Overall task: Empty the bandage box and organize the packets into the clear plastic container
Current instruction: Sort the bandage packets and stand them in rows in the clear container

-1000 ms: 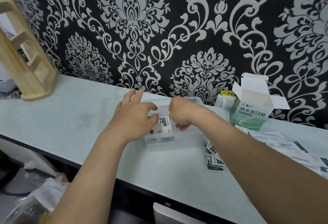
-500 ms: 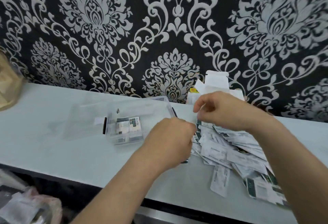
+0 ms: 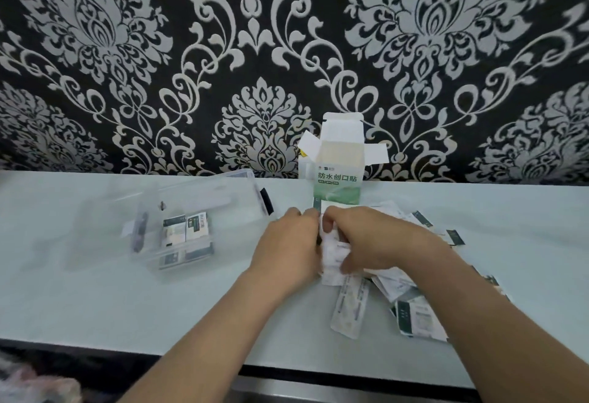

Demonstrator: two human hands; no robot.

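The green and white bandage box (image 3: 339,176) stands upright against the wall with its top flaps open. In front of it, my left hand (image 3: 288,244) and my right hand (image 3: 373,240) meet and together grip a small stack of white bandage packets (image 3: 331,259) held on edge. More loose packets (image 3: 411,310) lie scattered on the white counter under and to the right of my right arm. The clear plastic container (image 3: 204,208) sits to the left of my hands, with two packets (image 3: 186,228) standing inside its near part.
The white counter (image 3: 95,291) runs along a black and silver patterned wall. Its dark front edge (image 3: 287,370) is close to me. The container's black latch (image 3: 266,200) faces the hands. A crumpled plastic bag (image 3: 35,386) lies below the counter at the lower left.
Both hands left the clear container and moved right to the loose pile, where they gathered a stack of packets. My view swung right, so the wooden rack is out of sight.
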